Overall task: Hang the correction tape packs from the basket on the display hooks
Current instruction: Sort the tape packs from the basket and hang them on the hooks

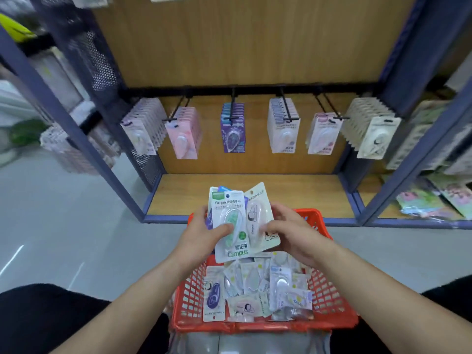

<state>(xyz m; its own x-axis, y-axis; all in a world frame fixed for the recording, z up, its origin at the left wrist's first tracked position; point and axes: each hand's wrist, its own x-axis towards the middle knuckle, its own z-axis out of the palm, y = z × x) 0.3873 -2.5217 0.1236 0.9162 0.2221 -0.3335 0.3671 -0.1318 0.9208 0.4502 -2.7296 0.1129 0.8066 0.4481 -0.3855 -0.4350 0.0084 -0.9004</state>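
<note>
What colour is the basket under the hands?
The basket is red; the head view shows it.

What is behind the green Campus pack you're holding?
Behind the green Campus pack, a white pack fans out to the right, pinched by the right hand; a purple edge shows at left, a blue corner above. The stack's count is covered.

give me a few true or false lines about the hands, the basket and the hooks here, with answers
1. The right hand grips a white pack above the basket. True.
2. The basket is blue. False: it is red.
3. The left hand holds a green-printed pack at the front. True.
4. The basket has no packs left. False: many loose packs lie in it.
5. The hooks are bare. False: rows of packs hang on the hooks.
</note>
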